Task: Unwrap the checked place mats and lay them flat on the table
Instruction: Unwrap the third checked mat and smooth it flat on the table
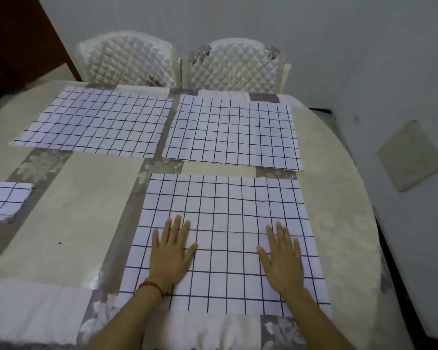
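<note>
Three white place mats with a dark checked grid lie spread flat on the table [68, 223]. One mat [96, 122] is at the far left, a second mat [233, 132] at the far right, and the nearest mat [225, 223] lies right in front of me. My left hand [171, 251] rests palm down on the near mat's left half, fingers apart. My right hand [281, 256] presses flat on its right half. A folded checked mat [3, 200] lies at the left edge of the view, partly cut off.
The table wears a cream and grey patterned cloth and curves away on the right. Two quilted white chairs [129, 61] [235, 64] stand at the far side against a pale wall. A flat grey panel [412, 155] lies on the floor to the right.
</note>
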Demonstrator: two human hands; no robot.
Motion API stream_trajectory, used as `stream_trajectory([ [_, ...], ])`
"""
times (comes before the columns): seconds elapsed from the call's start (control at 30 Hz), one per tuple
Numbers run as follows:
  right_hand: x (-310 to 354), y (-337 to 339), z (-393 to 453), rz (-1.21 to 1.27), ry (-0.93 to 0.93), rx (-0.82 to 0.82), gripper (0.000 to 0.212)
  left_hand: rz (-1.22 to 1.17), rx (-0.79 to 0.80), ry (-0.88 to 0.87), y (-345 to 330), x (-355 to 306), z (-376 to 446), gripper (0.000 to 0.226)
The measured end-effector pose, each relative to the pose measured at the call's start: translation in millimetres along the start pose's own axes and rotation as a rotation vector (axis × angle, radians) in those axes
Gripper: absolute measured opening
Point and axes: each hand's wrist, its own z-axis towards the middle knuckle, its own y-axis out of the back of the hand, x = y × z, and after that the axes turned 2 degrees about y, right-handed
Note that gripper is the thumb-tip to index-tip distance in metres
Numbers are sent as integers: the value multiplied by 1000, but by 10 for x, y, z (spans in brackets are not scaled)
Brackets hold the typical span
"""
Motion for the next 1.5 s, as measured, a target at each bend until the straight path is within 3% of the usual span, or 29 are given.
stream_trajectory([
  [0.23, 258, 93, 132, -3, -31, -65, 73, 51, -15, 20, -30, 6, -1, 64],
  [0.33, 595, 113, 337, 20, 168, -56, 65, 65, -26, 25, -44, 1, 4, 64],
  [0.43, 724, 11, 459, 21, 312, 58, 71, 66, -14, 31, -39, 6, -1, 63],
  [0.67, 321, -41, 535, 0, -28, -10, 92, 48, -16, 24, -47, 14, 4, 65],
  [0.8, 342, -40, 529, 5, -37, -11, 93, -23, -13, 53, 20, -73, 48, 73],
  [0.9, 341, -40, 532, -2, -40, -17, 93, 27, -37, -16, 171, -427, 177, 63],
  [1.03, 337, -53, 535, -12, -42, -25, 93, 17, 120, -93, 69, -860, 243, 56],
  [1.13, 328, -66, 540, -11, -41, -29, 91, 64, 165, -118, -99, -776, 158, 55],
  [1.27, 328, -58, 534, 1, -36, -33, 89, 28, 41, -37, -46, -365, 226, 66],
  [1.43, 333, -67, 541, -7, -34, -43, 88, -95, -12, 308, 151, -29, 520, 65],
  [1.5, 340, -74, 544, -7, -38, -47, 88, -8, -93, 138, 207, -320, 632, 60],
])
